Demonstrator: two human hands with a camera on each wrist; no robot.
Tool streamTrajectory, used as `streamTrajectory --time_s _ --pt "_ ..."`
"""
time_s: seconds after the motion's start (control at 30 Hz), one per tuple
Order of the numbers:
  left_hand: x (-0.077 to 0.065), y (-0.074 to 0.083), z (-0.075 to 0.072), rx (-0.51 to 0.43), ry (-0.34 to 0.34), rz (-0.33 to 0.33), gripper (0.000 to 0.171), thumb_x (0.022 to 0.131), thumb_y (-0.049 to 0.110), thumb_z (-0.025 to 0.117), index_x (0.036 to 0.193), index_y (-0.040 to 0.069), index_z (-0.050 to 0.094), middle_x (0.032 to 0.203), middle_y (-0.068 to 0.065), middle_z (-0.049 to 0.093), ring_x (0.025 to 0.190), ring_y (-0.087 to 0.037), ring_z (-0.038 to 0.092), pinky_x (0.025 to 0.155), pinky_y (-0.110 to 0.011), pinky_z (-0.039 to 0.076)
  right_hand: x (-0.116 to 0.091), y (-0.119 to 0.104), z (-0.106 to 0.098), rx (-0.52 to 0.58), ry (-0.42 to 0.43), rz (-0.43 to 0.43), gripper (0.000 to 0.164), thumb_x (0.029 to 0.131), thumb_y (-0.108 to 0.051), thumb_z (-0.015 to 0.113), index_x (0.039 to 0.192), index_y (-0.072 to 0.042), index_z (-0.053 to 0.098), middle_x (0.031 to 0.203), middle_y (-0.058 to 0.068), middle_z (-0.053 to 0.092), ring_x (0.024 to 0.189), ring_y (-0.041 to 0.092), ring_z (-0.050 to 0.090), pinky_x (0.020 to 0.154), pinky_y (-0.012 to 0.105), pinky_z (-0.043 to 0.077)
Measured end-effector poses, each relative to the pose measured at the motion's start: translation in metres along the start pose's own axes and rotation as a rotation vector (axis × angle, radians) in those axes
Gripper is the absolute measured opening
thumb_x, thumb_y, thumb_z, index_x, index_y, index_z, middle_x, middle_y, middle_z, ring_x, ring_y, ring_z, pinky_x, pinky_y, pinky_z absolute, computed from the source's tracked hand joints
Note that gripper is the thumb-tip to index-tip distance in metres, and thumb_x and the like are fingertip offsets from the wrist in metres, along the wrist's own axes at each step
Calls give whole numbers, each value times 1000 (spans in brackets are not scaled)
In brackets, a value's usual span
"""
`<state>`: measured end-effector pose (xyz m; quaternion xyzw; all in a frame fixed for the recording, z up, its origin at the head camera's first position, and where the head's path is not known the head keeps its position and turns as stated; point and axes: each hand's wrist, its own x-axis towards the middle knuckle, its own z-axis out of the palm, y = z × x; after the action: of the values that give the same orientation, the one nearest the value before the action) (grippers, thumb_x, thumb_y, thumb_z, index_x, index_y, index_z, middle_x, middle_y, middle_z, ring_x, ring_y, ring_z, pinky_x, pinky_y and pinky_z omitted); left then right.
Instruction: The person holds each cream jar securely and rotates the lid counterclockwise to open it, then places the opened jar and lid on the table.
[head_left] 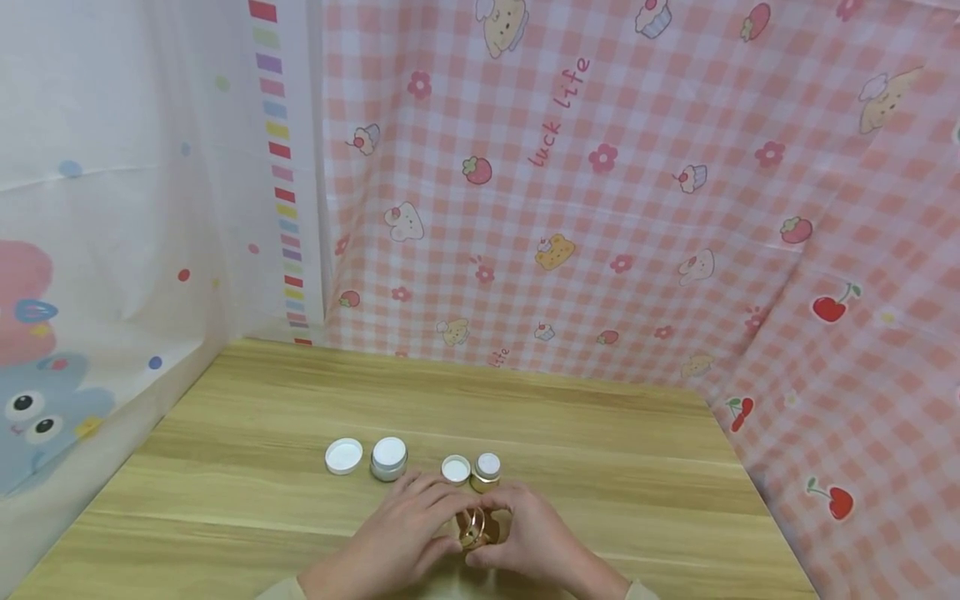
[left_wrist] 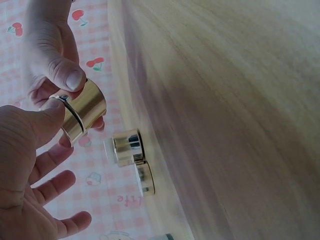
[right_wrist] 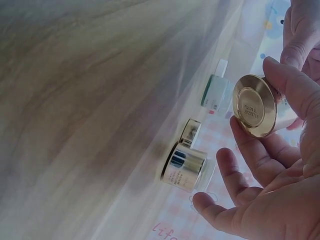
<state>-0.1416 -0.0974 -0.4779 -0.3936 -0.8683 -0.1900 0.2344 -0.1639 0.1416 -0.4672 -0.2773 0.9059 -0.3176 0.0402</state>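
Note:
A small gold jar point(head_left: 474, 533) is held between both hands, near the front of the table. In the left wrist view a dark seam runs round the shiny gold jar point(left_wrist: 92, 105). My right hand point(head_left: 536, 537) grips its body with thumb and fingers. At the seam end my left hand point(head_left: 408, 533) pinches it, thumb on the edge and the other fingers spread loose. The right wrist view shows the jar's round gold base point(right_wrist: 252, 107) with two printed lines of characters. The far side of the jar is hidden by fingers.
Just beyond the hands stand a small gold jar with a white top point(head_left: 487, 467) and a small upturned lid point(head_left: 456, 470). Farther left are a larger pale jar point(head_left: 389, 457) and a white lid point(head_left: 344, 457). Patterned cloth point(head_left: 555, 192) hangs behind the wooden table point(head_left: 600, 450).

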Motion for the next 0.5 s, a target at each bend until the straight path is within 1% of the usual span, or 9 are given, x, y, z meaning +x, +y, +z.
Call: streamTrajectory --time_s 0.17,0.33,0.5 --pt "0 1 0 -4 -34 -15 60 88 32 84 143 25 62 132 13 70 125 -17 62 106 -49 52 0 1 2 8 -8 3 50 72 -34 99 117 -22 80 112 -15 75 112 12 67 101 37 57" --pt "0 3 0 -50 -86 -67 57 93 31 80 145 23 60 131 11 70 124 -18 61 106 -49 51 0 2 4 -4 -1 13 52 72 -34 99 119 -23 79 115 -14 75 116 13 66 103 40 57" --pt "0 4 0 -86 -110 -114 51 96 33 78 143 22 61 128 11 69 122 -14 59 106 -46 51 1 3 4 -10 11 8 53 71 -34 100 119 -22 79 117 -12 76 117 14 66 103 39 57"
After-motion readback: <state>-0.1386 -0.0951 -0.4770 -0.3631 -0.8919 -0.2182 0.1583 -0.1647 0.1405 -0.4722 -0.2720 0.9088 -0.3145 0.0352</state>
